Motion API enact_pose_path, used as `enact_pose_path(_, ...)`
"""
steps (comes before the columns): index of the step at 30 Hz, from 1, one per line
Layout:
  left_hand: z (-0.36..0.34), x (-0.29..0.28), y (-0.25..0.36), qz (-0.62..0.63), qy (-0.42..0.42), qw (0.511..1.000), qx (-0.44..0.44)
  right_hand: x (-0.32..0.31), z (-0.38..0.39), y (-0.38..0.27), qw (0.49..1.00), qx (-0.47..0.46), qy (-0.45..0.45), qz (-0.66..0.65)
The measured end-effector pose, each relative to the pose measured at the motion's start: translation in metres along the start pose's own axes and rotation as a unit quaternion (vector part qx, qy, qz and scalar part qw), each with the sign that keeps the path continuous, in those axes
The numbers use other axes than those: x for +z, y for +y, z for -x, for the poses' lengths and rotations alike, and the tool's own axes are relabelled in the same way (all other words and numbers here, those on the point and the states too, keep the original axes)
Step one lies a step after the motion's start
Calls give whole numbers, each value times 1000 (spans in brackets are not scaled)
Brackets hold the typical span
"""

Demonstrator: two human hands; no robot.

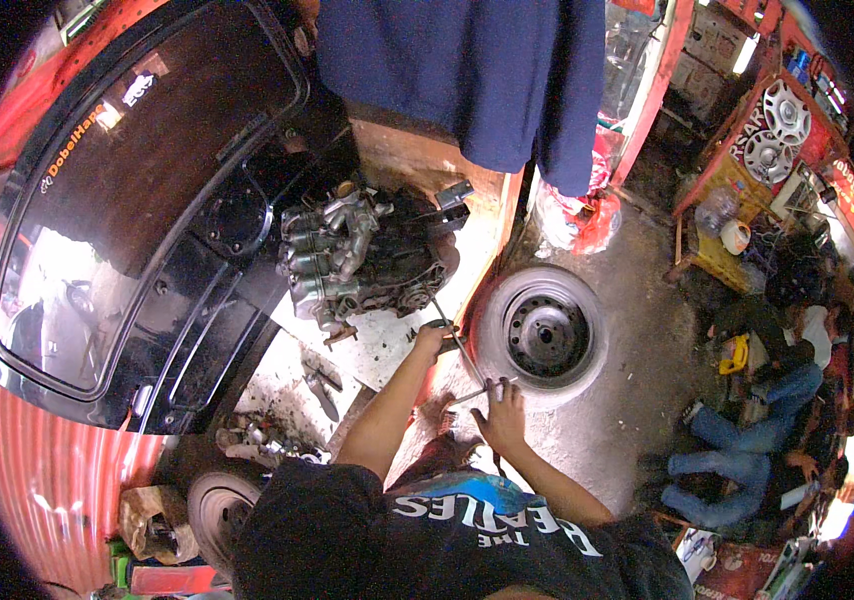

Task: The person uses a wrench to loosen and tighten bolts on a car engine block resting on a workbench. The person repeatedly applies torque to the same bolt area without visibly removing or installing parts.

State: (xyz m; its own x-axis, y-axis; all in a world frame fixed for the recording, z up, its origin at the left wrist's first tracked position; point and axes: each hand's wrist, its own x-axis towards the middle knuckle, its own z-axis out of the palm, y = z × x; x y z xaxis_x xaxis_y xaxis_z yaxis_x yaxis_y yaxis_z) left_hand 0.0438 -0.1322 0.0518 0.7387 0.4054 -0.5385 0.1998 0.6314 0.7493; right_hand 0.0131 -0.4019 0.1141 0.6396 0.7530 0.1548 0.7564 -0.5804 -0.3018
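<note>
An engine [342, 262] rests on a pale worktop [347, 360] ahead of me. A long thin metal bar [462, 352] slants from the engine's pulley [417, 296] down toward me, with a short cross handle [469, 394] at its near end. My left hand [429, 338] is closed round the bar's middle section. My right hand [502, 405] grips the handle end, fingers over it and thumb apart. A steel wheel with a tyre [545, 338] lies on the floor just right of the bar.
A black car tailgate [117, 260] stands at the left, another wheel [219, 515] below it. Blue cloth [447, 70] hangs ahead. A yellow bench [699, 240] with clutter stands at the right. Co-workers [752, 440] in jeans are low on the right floor beside a yellow object [735, 353].
</note>
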Motion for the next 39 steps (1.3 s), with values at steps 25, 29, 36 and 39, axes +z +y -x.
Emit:
enact_pose_path(25, 8, 7, -4, 119, -26, 992, -31, 40, -35, -5, 489, 397, -71, -773)
enact_pose_path(29, 9, -2, -14, 75, 6, 997, -18, 37, -33, 13, 344, 443, -193, -805)
enact_pose_path(36, 7, -11, -18, 69, 8, 997, -35, 25, -10, 8, 915, 134, -24, -379)
enact_pose_path(39, 7, -10, -16, 75, 27, 994, -74, 39, -25, -12, 722, 293, -79, -622)
